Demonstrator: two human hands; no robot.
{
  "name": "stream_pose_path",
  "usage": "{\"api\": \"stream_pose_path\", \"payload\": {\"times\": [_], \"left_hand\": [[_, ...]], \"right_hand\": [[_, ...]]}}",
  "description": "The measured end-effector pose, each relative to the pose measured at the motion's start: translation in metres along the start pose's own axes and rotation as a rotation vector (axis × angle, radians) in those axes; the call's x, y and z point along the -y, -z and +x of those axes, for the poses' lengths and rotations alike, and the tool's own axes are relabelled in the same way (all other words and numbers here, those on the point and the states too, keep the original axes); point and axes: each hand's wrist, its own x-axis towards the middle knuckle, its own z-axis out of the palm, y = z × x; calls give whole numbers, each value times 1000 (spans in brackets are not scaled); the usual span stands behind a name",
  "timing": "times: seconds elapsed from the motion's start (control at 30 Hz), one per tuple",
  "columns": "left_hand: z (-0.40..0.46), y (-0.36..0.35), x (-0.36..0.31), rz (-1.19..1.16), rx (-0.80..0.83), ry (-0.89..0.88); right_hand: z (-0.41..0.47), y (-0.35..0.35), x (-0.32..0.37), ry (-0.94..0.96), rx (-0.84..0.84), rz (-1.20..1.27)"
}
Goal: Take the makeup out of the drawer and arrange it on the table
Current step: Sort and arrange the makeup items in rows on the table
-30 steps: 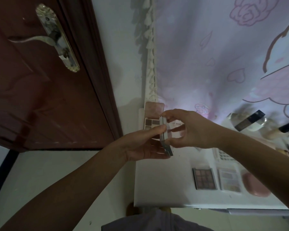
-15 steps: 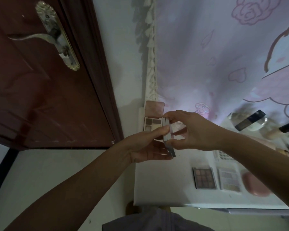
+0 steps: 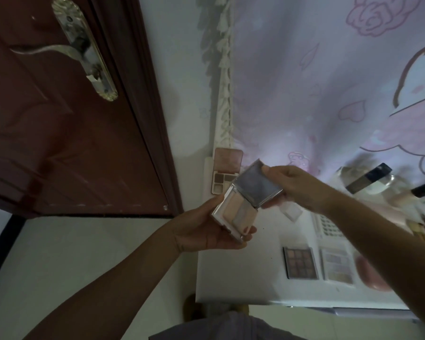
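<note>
Dim light fills the room, with a dark red door [image 3: 59, 133] and its metal handle [image 3: 84, 57] off beyond the left hand, and a pale curtain [image 3: 329, 82] printed with pink roses and hearts hanging behind both hands. Below the hands stands a white worktop [image 3: 241, 273].

Both hands hold 1 compact [image 3: 243, 204], lifted above the near left corner of the worktop. The left hand [image 3: 206, 231] cradles its base from underneath, fingers curled round the white edge, so the pale powder pans face up. The right hand [image 3: 292, 185] pinches the mirrored lid between thumb and fingers and holds it swung open, tilted up and away from the base.

Just beyond the hands, at the far left corner of the worktop, an open palette [image 3: 225, 175] with a pink lid stands against the wall. Under the right forearm lies a small white piece [image 3: 292, 211], and next to it a white palette [image 3: 326, 227] with rows of small pans. Nearer the person, to the right of the left hand, a 9-pan eyeshadow palette [image 3: 300, 262] lies flat, with a lighter palette [image 3: 337, 266] just beside it and a pink rounded case [image 3: 371, 273] partly hidden by the right arm. Further right, beyond the right wrist, dark-capped bottles [image 3: 368, 177] cluster together, too blurred to tell apart.
</note>
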Motion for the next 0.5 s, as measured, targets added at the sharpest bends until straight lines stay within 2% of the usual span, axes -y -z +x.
{"api": "stream_pose_path", "payload": {"times": [0.13, 0.23, 0.3, 0.37, 0.43, 0.5], "left_hand": [[3, 25, 23, -136, -67, -66], [10, 36, 42, -218, -209, -97], [17, 43, 49, -243, -385, -124], [26, 53, 51, -161, -644, -182], [35, 62, 48, 36, -894, -238], [40, 71, 40, 314, -1031, -274]], "right_hand": [[7, -13, -47, -17, 19, 260], [16, -33, -77, -102, -145, 355], [29, -43, -95, -147, -259, 201], [44, -52, -103, -152, -313, 39], [62, -58, -109, -145, -339, -112], [81, -64, -110, -150, -352, -210]]}}
